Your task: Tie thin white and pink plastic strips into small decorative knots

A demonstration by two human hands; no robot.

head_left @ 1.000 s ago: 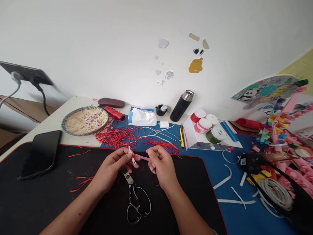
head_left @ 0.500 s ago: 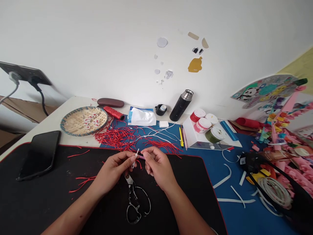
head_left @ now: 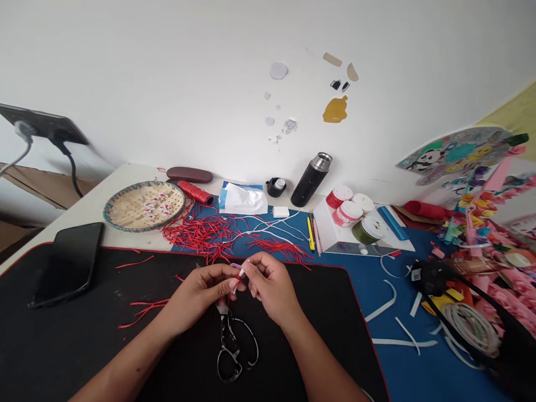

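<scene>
Both the left hand [head_left: 205,290] and right hand [head_left: 270,286] pinch one slim white-and-red strip [head_left: 240,274]; uneven pulling could slip it loose.

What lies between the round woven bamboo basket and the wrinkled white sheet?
Head view: a red cylindrical thread spool, with loose red strands near it.

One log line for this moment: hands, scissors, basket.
left hand: pinches red-white piece | right hand: at its upper end | scissors: on mat, partly hidden | basket: holds red-white bits
</scene>
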